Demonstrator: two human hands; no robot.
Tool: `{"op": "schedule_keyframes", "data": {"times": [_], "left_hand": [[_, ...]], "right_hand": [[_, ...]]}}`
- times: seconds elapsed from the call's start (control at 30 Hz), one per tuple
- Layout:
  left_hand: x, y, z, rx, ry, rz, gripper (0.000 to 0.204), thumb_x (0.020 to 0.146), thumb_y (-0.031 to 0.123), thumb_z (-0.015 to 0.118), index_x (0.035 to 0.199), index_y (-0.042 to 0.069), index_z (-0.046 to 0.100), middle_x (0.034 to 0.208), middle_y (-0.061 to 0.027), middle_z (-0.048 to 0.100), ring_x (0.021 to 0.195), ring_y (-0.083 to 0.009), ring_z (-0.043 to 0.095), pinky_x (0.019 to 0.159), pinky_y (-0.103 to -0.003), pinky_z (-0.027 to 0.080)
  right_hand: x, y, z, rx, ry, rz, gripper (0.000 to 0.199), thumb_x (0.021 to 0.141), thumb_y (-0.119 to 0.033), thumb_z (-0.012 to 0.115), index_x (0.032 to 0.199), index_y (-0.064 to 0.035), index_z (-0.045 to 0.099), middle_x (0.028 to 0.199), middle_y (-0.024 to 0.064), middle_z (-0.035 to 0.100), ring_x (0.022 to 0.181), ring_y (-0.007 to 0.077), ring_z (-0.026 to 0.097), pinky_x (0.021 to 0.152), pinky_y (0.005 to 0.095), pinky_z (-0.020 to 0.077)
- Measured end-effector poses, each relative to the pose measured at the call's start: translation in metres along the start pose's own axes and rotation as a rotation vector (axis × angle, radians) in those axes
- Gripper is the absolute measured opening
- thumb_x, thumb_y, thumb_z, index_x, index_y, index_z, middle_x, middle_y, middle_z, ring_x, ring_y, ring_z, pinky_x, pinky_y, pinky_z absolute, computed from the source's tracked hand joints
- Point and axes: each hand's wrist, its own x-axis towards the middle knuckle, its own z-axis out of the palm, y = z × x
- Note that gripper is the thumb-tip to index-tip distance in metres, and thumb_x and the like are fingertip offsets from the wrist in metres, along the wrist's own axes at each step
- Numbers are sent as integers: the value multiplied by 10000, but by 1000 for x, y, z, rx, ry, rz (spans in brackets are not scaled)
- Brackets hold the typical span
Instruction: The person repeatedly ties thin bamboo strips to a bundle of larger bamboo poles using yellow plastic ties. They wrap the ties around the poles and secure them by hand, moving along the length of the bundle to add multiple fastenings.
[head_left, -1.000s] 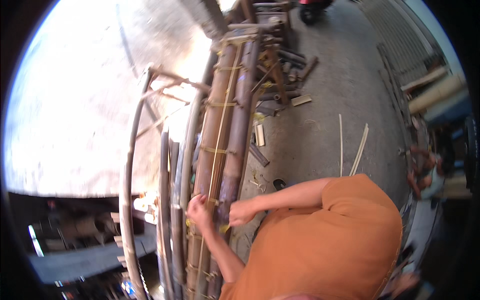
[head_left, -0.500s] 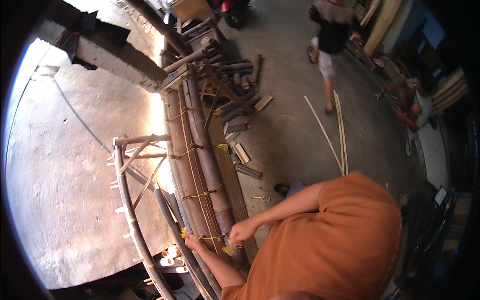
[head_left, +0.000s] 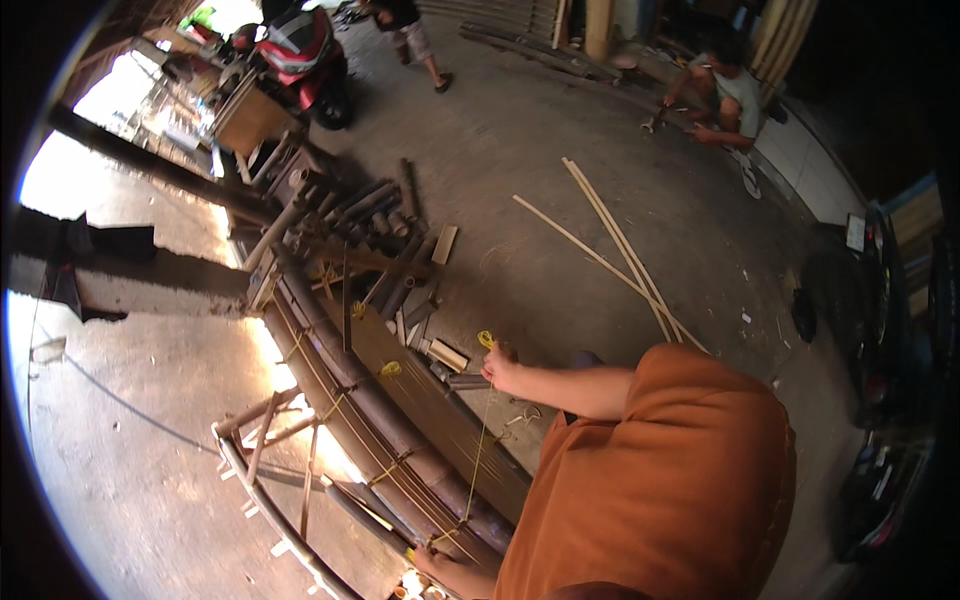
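A thin yellow cord [head_left: 483, 432] runs taut from my raised right hand [head_left: 498, 368] down to a row of dark bamboo poles [head_left: 425, 455]. My right hand is closed round it, with a small looped yellow bundle sticking out above the fist. Low down beside the poles, my left hand [head_left: 430, 562] pinches a bit of yellow cord at its fingertips; part of this hand is hard to make out. Other yellow ties cross the poles farther along, and one ends in a looped yellow bundle [head_left: 390, 369] on the brown board beside them.
Cut bamboo pieces [head_left: 375, 205] lie heaped at the far end. Long pale strips [head_left: 610, 225] rest on the floor. A bamboo frame [head_left: 262, 490] stands at left. Beyond are a red motorbike [head_left: 300, 60], a standing person [head_left: 405, 30] and a crouching person [head_left: 725, 95].
My right hand has risen away from the poles, drawing the yellow cord out straight. My left hand stays low by the poles. The view has turned, and the walking person is farther off.
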Motion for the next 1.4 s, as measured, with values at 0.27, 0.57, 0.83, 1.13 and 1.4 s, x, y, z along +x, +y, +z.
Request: {"op": "schedule_keyframes", "data": {"times": [0.27,0.57,0.83,1.13,1.4], "left_hand": [[13,-16,72,273,-136,75,193,899,179,508,882,10,599,735,-48,543,608,-168,469,552,-304,389],[83,-22,182,494,-312,191,250,915,234,516,920,5,616,743,-84,566,627,-200,494,577,-329,406],[110,-19,229,582,-373,251,303,930,283,523,954,0,630,750,-117,586,644,-228,516,599,-350,421],[122,-37,101,537,-85,240,364,947,337,530,992,-5,647,759,-153,609,663,-260,541,625,-374,438],[21,-62,-99,581,309,286,419,961,386,537,1025,-9,661,766,-186,630,679,-288,563,647,-396,453]], "right_hand": [[-41,-76,-112,-545,-672,176,488,1010,-467,465,663,-124,460,578,-23,422,502,123,405,515,319,420],[-59,-56,-161,-978,-683,49,525,997,-487,480,654,-91,498,575,10,474,485,120,431,455,296,372],[-56,-60,-163,-893,-682,24,529,988,-491,487,651,-84,503,577,25,486,491,136,465,452,319,388],[-47,-54,-148,-922,-604,40,478,978,-491,531,711,-96,528,625,-3,514,523,113,488,481,271,442],[-14,-28,-127,-783,-568,116,401,951,-469,557,1141,-117,531,1040,115,608,923,222,614,819,389,523]]}}
